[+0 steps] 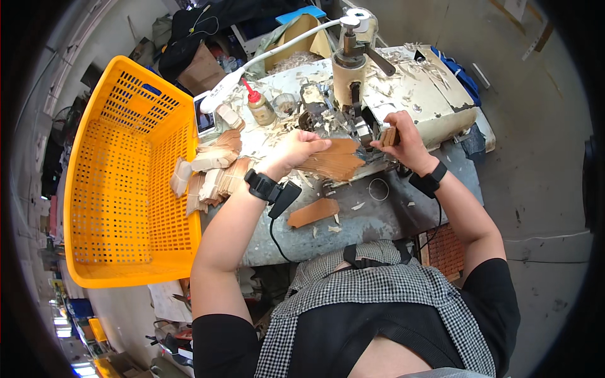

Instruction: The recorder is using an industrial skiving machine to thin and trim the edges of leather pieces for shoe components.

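Brown flat pieces are fanned just before the machine, work seemingly midway; they're gripped at one end by the closed left hand, while a small brown stack is pinched by the right hand. One loose piece is seen on the worktop; bundles are piled beside the yellow basket, whether finished cannot be told.
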Action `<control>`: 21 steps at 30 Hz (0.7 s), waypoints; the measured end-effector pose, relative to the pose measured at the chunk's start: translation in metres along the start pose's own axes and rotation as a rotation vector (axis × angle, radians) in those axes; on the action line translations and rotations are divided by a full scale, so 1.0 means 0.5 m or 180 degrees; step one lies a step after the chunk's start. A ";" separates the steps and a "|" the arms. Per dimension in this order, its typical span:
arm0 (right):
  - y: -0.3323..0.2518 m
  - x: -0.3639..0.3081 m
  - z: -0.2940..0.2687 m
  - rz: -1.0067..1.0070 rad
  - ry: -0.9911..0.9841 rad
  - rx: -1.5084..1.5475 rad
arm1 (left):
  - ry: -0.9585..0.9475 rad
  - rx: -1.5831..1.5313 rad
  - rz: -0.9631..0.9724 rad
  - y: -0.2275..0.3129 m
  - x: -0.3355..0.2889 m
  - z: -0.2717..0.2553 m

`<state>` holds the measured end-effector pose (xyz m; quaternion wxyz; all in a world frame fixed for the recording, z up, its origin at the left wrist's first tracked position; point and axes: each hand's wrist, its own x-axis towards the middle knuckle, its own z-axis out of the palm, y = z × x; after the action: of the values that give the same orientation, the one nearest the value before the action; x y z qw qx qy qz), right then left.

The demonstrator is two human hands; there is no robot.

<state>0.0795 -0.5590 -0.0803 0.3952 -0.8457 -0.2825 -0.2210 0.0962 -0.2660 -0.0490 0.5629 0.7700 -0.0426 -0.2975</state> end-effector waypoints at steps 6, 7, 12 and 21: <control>-0.024 0.022 -0.002 -0.0713 -0.0482 -0.0665 | 0.0131 0.0360 0.0062 0.016 -0.007 0.027; -0.018 0.020 -0.003 -0.0711 -0.0481 -0.0669 | -0.0079 0.0313 0.0279 0.016 -0.008 0.028; 0.011 -0.006 -0.001 -0.0040 -0.0229 -0.0079 | -0.0117 0.0135 0.0065 0.010 -0.005 0.004; -0.015 0.019 -0.002 -0.0826 -0.0308 -0.0698 | -0.0099 0.0373 0.0101 0.042 -0.019 0.034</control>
<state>0.0814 -0.5530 -0.0701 0.2548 -0.8498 -0.3821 -0.2587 0.0852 -0.2840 -0.0296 0.5208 0.7961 -0.0809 -0.2975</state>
